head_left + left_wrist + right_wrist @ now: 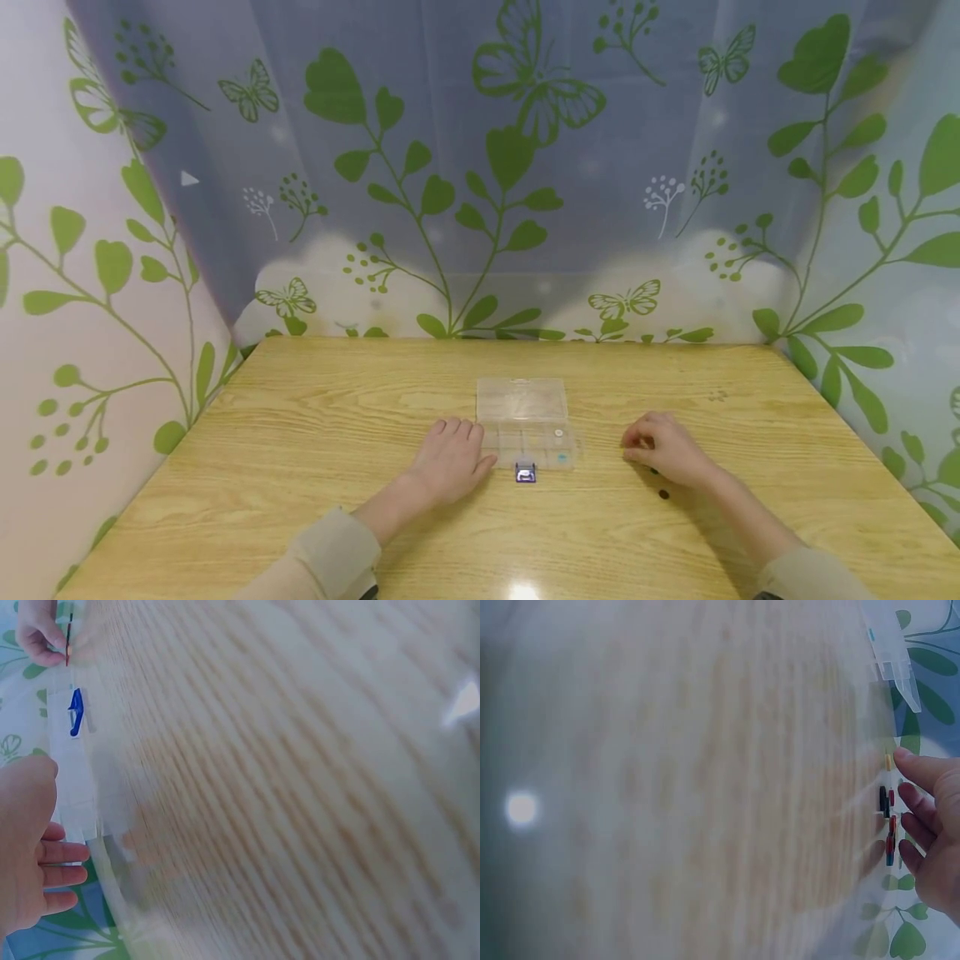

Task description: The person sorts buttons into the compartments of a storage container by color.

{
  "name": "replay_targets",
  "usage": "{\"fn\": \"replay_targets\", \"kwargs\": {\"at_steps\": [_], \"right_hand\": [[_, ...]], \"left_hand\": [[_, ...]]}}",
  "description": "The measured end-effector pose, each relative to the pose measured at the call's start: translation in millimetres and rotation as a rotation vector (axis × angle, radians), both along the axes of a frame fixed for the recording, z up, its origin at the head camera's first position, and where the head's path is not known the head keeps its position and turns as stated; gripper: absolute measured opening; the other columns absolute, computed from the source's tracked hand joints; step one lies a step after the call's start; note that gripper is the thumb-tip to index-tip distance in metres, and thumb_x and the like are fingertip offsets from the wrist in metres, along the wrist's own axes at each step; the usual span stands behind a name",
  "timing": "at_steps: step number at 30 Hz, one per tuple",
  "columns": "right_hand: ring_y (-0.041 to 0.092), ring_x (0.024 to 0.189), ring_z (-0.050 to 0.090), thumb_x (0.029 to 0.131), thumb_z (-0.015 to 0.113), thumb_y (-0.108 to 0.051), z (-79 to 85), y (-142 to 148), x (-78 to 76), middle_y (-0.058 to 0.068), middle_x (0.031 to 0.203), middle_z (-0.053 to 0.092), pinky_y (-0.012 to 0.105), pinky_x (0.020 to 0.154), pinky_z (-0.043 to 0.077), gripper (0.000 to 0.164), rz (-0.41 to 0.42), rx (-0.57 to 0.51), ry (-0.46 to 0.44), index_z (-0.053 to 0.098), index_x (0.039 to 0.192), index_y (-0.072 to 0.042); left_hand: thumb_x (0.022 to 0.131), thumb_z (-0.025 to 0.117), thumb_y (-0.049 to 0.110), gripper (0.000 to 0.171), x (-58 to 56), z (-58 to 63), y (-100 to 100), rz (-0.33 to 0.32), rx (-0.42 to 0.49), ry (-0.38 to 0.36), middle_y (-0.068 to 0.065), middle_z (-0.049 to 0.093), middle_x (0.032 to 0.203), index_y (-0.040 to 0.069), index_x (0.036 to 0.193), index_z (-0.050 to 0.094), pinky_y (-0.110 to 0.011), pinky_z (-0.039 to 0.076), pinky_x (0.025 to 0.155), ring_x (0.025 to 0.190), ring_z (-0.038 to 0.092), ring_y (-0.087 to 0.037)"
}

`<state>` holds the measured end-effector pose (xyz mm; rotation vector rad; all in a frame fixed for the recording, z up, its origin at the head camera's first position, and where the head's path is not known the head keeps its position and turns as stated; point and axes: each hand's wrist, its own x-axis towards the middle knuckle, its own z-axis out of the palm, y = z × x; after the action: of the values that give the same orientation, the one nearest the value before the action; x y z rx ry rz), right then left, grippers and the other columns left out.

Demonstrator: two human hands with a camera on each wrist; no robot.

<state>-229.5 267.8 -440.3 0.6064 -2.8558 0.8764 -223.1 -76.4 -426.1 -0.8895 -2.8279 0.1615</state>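
Note:
A clear plastic compartment box (512,439) lies on the table with its lid (521,398) folded back. In its right-hand compartments sit a small white round piece (558,433) and a light-blue piece (562,458). A shiny blue-purple piece (526,473) stands at the box's front edge. My left hand (450,458) rests at the box's left side, fingers extended and thumb apart. To the right of the box, my right hand (666,450) hovers low over several small coloured discs (890,825), its fingers loosely bent. A yellow piece (889,761) is by the thumb tip; no grip on it shows.
A dark disc (663,494) lies on the wood-grain table (300,425) just in front of the right hand. Faint clear pieces (717,395) lie farther back on the right. A leaf-and-butterfly patterned curtain (450,167) encloses the table's back and sides.

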Motion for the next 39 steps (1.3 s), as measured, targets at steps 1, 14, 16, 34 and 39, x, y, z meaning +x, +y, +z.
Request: {"fn": "replay_targets", "kwargs": {"at_steps": [1,14,16,34,39], "right_hand": [[0.018,0.079,0.037,0.080,0.072,-0.017,0.0,-0.5,0.5,-0.004,0.081,0.050,0.033,0.066,0.028,0.007,0.001,0.004,0.003,0.066,0.083,-0.016],[0.019,0.083,0.041,0.080,0.072,-0.015,-2.5,-2.3,3.3,-0.006,0.085,0.052,0.035,0.068,0.028,0.006,-0.022,0.045,0.030,0.067,0.081,-0.018],[0.019,0.084,0.042,0.080,0.072,-0.015,-3.3,-2.3,3.3,-0.006,0.086,0.053,0.036,0.069,0.028,0.006,-0.026,0.050,0.033,0.067,0.080,-0.018],[0.020,0.081,0.041,0.081,0.071,-0.015,5.8,-5.0,4.8,-0.003,0.086,0.053,0.043,0.070,0.029,0.013,-0.051,0.076,-0.018,0.061,0.073,-0.018],[0.022,0.085,0.043,0.082,0.071,-0.017,6.9,-4.1,4.4,-0.002,0.088,0.054,0.048,0.074,0.031,0.015,-0.049,0.083,-0.032,0.059,0.073,-0.019]], "left_hand": [[0.098,0.035,0.046,0.048,0.1,-0.1,0.1,0.000,0.000,0.000,-0.011,0.057,0.106,0.003,0.112,0.051,-0.040,0.040,0.094,0.105,0.052,-0.026],[0.097,0.037,0.045,0.045,1.8,-1.5,0.2,-0.005,0.003,-0.001,-0.010,0.057,0.104,0.004,0.109,0.052,-0.040,0.040,0.093,0.103,0.052,-0.026],[0.097,0.037,0.045,0.045,2.2,-1.5,0.3,-0.007,0.004,-0.001,-0.010,0.057,0.104,0.004,0.109,0.052,-0.040,0.040,0.092,0.103,0.052,-0.026],[0.097,0.036,0.046,0.051,-1.7,-4.2,1.4,0.002,0.002,0.004,-0.012,0.057,0.110,0.002,0.117,0.051,-0.041,0.040,0.095,0.106,0.052,-0.027],[0.097,0.037,0.046,0.050,-3.3,-3.8,1.3,0.006,-0.002,0.004,-0.012,0.058,0.109,0.002,0.117,0.051,-0.041,0.040,0.095,0.105,0.052,-0.026]]}}
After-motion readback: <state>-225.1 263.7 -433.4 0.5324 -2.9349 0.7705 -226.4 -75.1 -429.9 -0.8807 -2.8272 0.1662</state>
